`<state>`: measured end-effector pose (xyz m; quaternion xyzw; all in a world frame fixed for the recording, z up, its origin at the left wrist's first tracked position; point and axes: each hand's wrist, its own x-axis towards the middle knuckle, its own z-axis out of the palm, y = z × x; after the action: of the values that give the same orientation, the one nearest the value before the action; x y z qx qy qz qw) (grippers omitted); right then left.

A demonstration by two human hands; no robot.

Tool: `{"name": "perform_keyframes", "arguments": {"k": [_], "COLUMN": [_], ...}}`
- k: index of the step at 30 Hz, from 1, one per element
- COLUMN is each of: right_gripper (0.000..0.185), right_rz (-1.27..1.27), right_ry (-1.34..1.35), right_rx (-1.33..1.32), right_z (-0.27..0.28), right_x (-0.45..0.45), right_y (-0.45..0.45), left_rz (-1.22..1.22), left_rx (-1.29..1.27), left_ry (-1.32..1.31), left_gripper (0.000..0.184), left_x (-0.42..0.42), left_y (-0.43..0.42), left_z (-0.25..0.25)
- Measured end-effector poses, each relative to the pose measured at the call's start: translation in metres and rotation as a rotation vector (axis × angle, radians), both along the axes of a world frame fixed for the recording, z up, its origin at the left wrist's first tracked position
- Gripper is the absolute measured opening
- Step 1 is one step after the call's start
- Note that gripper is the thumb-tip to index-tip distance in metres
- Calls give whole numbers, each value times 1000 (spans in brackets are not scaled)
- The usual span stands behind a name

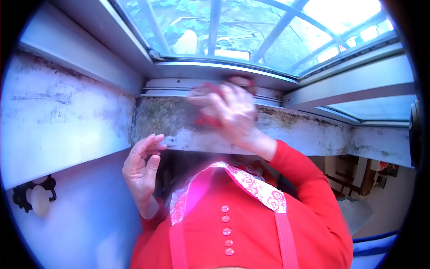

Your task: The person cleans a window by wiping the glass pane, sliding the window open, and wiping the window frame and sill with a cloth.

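Note:
My right hand [235, 112] is pressed over a red and pale cloth [206, 103] on the stained window sill [161, 116], close below the window track. Hand and cloth are both smeared by motion, so the cloth's exact shape does not show. Dark, mould-like marks cover the sill to the left and right of it. My left hand [144, 168] is raised near the sill's front edge, fingers loosely bent and thumb apart, with nothing in it.
Behind the sill is a window [201, 27] with bars and plants outside. Its sliding frame [354, 85] slants across the right. A stained side wall [67, 103] stands at left, above a dark hook-like fitting [36, 197]. Furniture [354, 175] shows at lower right.

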<state>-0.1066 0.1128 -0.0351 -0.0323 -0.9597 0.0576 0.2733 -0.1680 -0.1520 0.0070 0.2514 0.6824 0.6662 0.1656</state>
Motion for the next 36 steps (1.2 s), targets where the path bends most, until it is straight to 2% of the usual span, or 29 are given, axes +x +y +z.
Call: {"name": "perform_keyframes", "arguments": {"k": [4,9,13,14,18,20,21,23,25,27,29,31,33,36], "right_gripper": [15,17,22,24,26,39,37,36,34,38,41,44,46,47], "right_rz": [66,110,98,65,-77,-197,-104,-119,-209,-202,-134,-128,-186,-314], "right_ry": [114,34,-66,-37,-197,-248,-80,-63,-126,-115,95,280,314,361], "right_rx": [-138,-55,-91,-25,46,161,86,274,238,38,-187,-264,-310,-367], "right_z": [-15,-5,-3,0,11,11,14,9,-1,9,18,29,33,39], "right_x": [-73,-111,-64,-46,29,64,76,78,76,78,79,83,101,159], "right_y": [-52,-80,-42,-27,36,59,69,67,61,59,46,27,16,30], "left_rz": [12,-56,-48,-42,-50,-63,-68,-84,-42,-54,-122,-167,-178,-292], "left_rx": [-11,-50,-125,-130,-135,-137,-137,-137,-121,-126,-179,-188,-186,-191], "left_ry": [18,53,32,29,2,-11,-9,-10,-18,-43,15,14,14,144], "left_gripper": [37,35,35,34,34,34,34,34,34,34,34,33,32,31], "left_x": [1,9,11,11,9,10,10,10,8,8,5,6,8,8], "left_y": [-4,6,9,8,8,8,8,9,6,14,24,39,56,80], "left_z": [9,16,20,19,11,7,7,4,-7,-8,-5,2,8,10]}}
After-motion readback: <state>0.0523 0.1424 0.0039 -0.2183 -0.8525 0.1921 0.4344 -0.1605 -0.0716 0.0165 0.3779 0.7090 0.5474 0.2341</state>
